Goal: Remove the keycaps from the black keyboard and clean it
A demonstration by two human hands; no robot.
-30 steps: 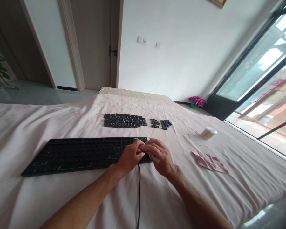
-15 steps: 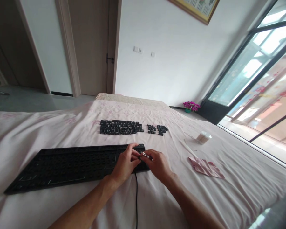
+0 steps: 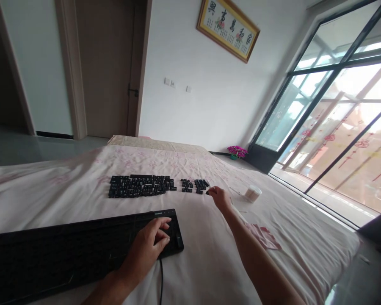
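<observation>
A black keyboard (image 3: 66, 250) with its keycaps removed lies on the pink bedsheet (image 3: 193, 262) in front of me. My left hand (image 3: 149, 245) rests flat on the keyboard's right end, fingers apart. My right hand (image 3: 219, 198) is stretched forward to the right end of the rows of loose black keycaps (image 3: 139, 186), its fingers pinched on a small dark keycap (image 3: 207, 192) next to a smaller group of keycaps (image 3: 195, 185). A black cable (image 3: 161, 279) runs from the keyboard toward me.
A small white round container (image 3: 252, 193) stands on the sheet to the right of my right hand. A crumpled pink wrapper (image 3: 263, 236) lies under my right forearm. The bed's right edge drops to the floor by a large window; a door stands behind.
My right hand left the keyboard's right end, where both hands worked with a thin metal tool, and reached forward to the keycap rows. My left hand settled flat on the keyboard. The view tilted up.
</observation>
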